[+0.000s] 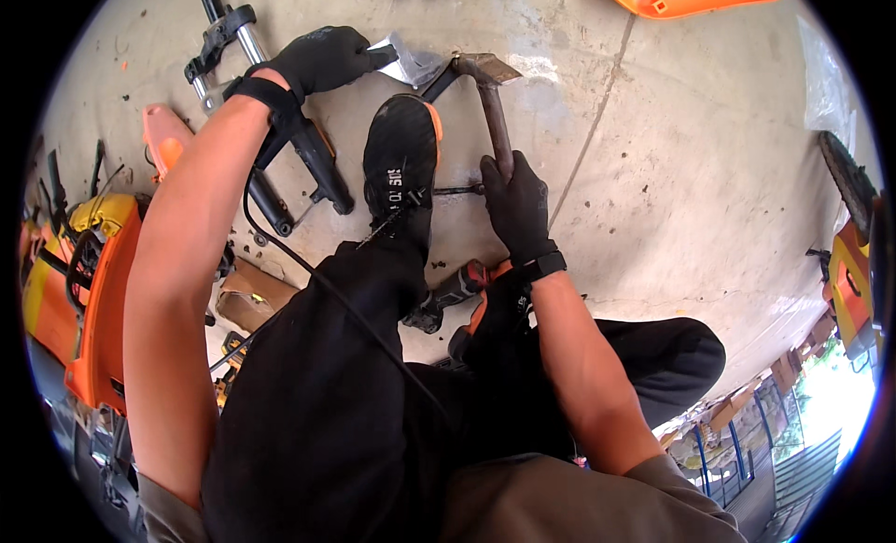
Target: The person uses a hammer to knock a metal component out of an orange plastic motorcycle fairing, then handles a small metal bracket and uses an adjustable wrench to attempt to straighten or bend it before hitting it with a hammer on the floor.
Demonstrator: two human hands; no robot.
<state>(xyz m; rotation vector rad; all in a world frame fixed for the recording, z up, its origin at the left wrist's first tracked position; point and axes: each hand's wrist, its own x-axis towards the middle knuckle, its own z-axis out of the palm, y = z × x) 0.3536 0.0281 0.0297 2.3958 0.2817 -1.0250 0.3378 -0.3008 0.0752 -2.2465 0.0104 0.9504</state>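
My left hand (327, 60), in a black glove, is closed around the dark end of a silver flat-bladed metal piece (413, 63); its exact kind is unclear. Also gloved in black, my right hand (515, 200) grips the handle of a hammer (496, 114). The worn brown hammer head lies just right of the metal piece, over a dark bar (440, 85). My black shoe (399, 160) is planted between the two hands. Left of the shoe stands a fork assembly (319, 165) with dark tubes, partly behind my left wrist.
A red and black power tool (459, 284) lies between my legs. Orange and yellow body panels (93, 305) crowd the left side, near an open cardboard box (250, 296). At the upper right are an orange panel (695, 0) and clear plastic (826, 81). A black cable (317, 277) crosses my leg.
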